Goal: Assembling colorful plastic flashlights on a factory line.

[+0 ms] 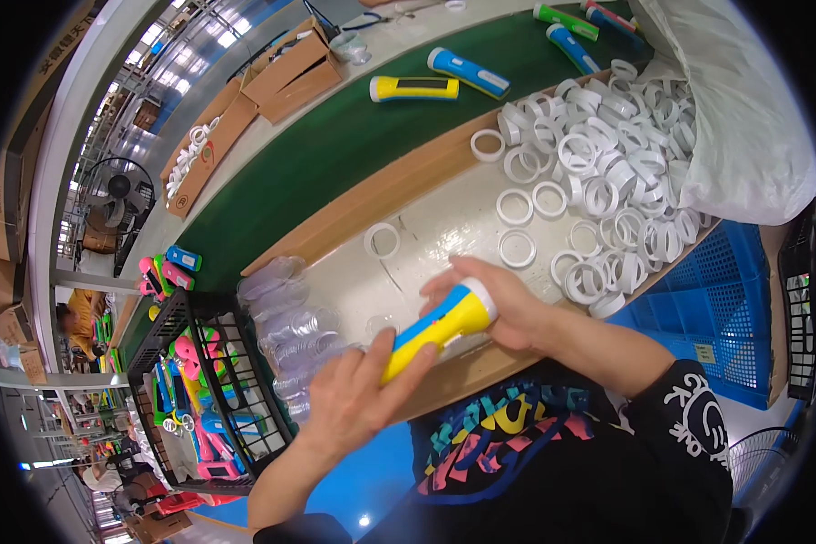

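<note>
A yellow and blue flashlight is tilted over the workbench tray, its wide head with a white rim toward the upper right. My left hand is closed round its narrow body, thumb and fingers on either side. At the head end my right hand is cupped against the white rim, its fingers curving behind the flashlight and partly hidden. Beyond my hands a single white ring lies on the tray surface. Clear plastic lens discs are stacked in rows left of my hands.
White rings are heaped at the right beside a white plastic bag. Several flashlights, among them a yellow one, lie on the green belt. A black crate of coloured parts stands left; a blue crate stands right.
</note>
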The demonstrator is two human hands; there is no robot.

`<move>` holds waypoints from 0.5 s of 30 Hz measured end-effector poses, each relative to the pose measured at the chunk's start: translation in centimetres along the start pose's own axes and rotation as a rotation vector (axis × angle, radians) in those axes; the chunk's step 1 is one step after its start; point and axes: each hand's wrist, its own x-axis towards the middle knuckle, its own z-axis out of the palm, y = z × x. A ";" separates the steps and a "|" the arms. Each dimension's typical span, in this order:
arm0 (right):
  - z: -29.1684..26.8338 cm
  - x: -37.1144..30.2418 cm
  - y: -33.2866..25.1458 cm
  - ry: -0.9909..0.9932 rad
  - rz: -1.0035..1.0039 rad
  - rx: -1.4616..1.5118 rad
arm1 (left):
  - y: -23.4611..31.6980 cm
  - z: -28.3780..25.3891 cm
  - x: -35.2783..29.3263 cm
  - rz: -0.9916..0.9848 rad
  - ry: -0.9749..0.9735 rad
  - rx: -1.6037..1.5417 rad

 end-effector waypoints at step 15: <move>1.4 -1.5 -2.4 -0.067 -0.478 -0.371 | 4.1 6.5 -1.0 -0.745 0.237 -1.296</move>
